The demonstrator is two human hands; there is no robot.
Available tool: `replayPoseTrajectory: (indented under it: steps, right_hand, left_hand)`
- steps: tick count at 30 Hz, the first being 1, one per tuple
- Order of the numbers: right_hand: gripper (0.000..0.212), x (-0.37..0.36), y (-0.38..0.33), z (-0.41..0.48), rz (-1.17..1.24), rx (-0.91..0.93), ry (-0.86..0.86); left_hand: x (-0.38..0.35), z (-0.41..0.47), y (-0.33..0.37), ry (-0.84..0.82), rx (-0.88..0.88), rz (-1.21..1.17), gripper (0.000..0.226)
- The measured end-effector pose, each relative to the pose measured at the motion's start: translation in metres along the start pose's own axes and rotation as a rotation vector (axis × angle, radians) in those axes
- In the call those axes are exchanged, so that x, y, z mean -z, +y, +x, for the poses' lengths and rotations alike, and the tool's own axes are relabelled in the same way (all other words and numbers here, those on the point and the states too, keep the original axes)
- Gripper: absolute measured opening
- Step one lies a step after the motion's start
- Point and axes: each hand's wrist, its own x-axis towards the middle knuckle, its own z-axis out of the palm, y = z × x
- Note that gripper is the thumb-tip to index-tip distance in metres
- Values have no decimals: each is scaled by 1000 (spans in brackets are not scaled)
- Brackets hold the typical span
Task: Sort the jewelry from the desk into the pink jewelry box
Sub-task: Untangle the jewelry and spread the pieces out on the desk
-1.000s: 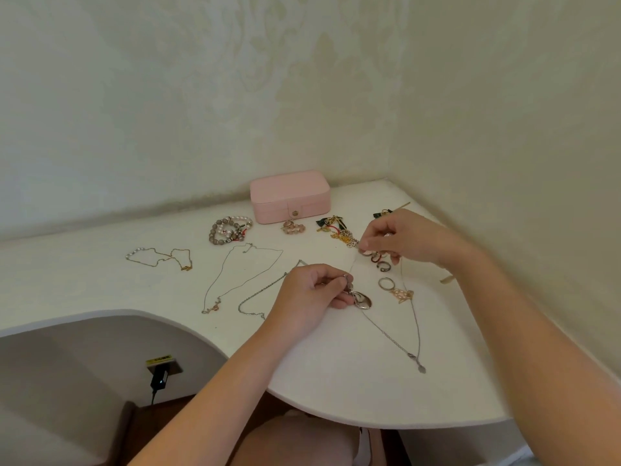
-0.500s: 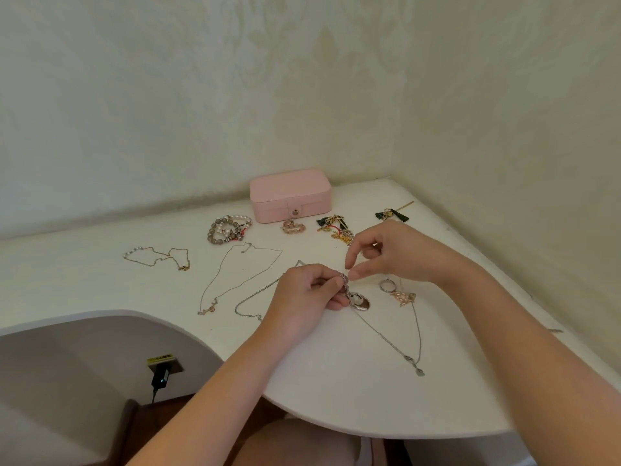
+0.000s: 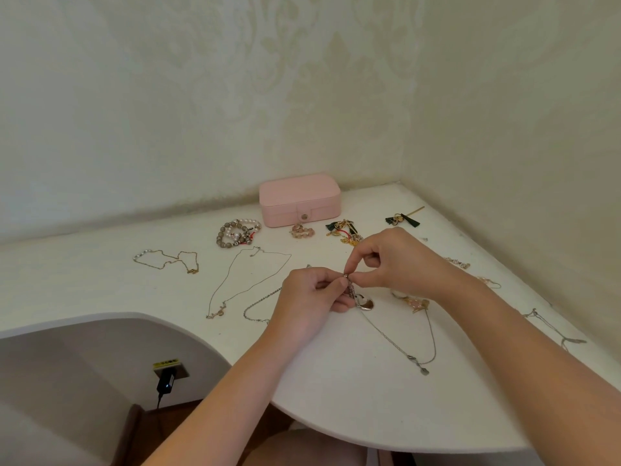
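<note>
The pink jewelry box (image 3: 300, 199) stands closed at the back of the white desk (image 3: 336, 391). My left hand (image 3: 312, 299) and my right hand (image 3: 393, 260) meet fingertip to fingertip mid-desk, both pinching the top of a silver necklace with an oval pendant (image 3: 365, 302). Its chain (image 3: 400, 348) trails toward the desk's front edge. Beaded bracelets (image 3: 237, 233), a pink bracelet (image 3: 301, 231) and gold-and-green earrings (image 3: 344, 232) lie in front of the box.
Two thin gold chains (image 3: 168, 260) (image 3: 247, 280) lie left of my hands. A ring-shaped piece (image 3: 411, 301), tassel earrings (image 3: 402, 219) and small pieces (image 3: 458, 263) lie right, another chain (image 3: 554, 327) by the right wall. A plugged socket (image 3: 168, 375) sits under the desk's curved cutout.
My right hand has moved from the pieces at the back right to my left hand and now pinches the necklace's top with it. My left hand has stayed in place.
</note>
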Motion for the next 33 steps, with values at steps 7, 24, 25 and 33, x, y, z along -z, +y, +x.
replayPoseTrajectory:
  steps: [7, 24, 25, 33]
  right_hand:
    - [8, -3, -1, 1, -21, 9, 43]
    - [7, -7, 1, -2, 7, 6, 48]
    - [7, -6, 1, -2, 40, -7, 42]
    - [3, -8, 2, -1, 139, -70, -52]
  left_hand:
    - [1, 2, -3, 17, -27, 6, 20]
    - [3, 3, -1, 122, -92, 161, 2]
    - [3, 3, 0, 124, -89, 151, 2]
    - [5, 3, -2, 125, -114, 196, 8]
